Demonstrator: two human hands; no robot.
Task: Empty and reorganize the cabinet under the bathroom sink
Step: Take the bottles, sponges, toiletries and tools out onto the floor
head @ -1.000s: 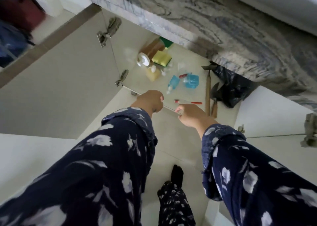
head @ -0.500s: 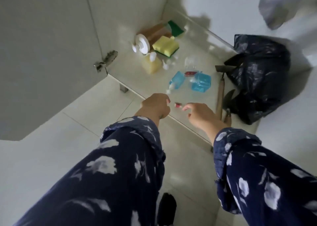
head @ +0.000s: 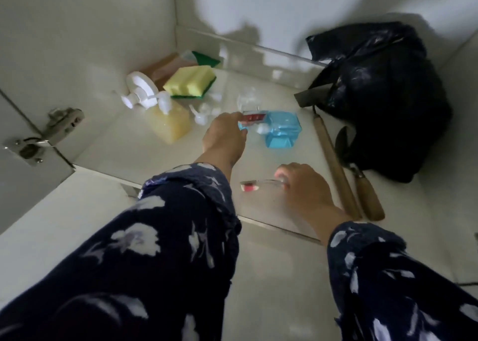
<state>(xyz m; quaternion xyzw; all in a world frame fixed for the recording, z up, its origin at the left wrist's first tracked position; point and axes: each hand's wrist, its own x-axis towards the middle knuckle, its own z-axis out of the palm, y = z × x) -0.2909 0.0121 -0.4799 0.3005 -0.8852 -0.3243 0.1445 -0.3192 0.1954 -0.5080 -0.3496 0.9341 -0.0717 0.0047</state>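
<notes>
No writing is reading clearly on anything here. The left hand [head: 224, 137] is pinching a small red-and-white tube [head: 254, 117] just beside the blue bottle [head: 282, 131] on the cabinet floor [head: 124, 146]. The right hand [head: 304, 185], nearer than the blue bottle, is gripping a clear red-tipped toothbrush [head: 254, 184]. A yellow sponge [head: 190, 82] and yellow soap bottle [head: 170, 123] are lying left of the blue bottle; two wooden-handled tools [head: 336, 164] and a black bag [head: 382, 94] are lying right of it.

Home bathroom: cabinet [head: 134, 144] with soap bottles [head: 170, 123], sponges [head: 190, 82].
</notes>
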